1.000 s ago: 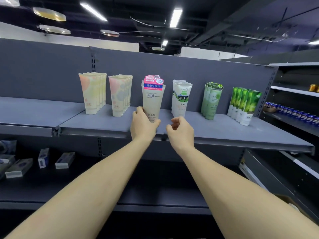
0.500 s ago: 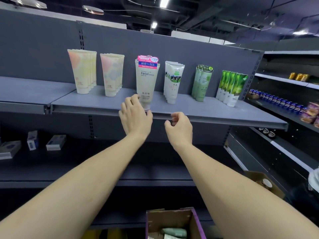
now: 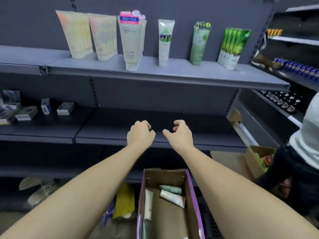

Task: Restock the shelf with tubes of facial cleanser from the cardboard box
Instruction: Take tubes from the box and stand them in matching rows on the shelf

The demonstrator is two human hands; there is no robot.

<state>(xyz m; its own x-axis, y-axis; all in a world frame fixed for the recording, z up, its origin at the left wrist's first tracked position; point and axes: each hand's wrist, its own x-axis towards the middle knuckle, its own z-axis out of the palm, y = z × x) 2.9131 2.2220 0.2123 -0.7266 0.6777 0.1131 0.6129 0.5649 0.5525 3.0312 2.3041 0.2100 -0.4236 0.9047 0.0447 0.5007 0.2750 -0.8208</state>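
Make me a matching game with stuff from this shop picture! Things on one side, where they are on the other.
Things:
1. bright green tubes
2. cardboard box
3. small boxes
4. pink-topped tube

Places:
A. on the floor, below the left hand and right hand
B. lower shelf, far left
C. top shelf, far right end of the row
D. top shelf, third group from the left

Pairs: 1-C, 2-A, 3-B, 4-D

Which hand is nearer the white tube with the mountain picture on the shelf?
Right. The right hand hangs almost directly below the mountain-picture tube; the left hand sits further left, under the pink-capped tube. Both hold nothing.
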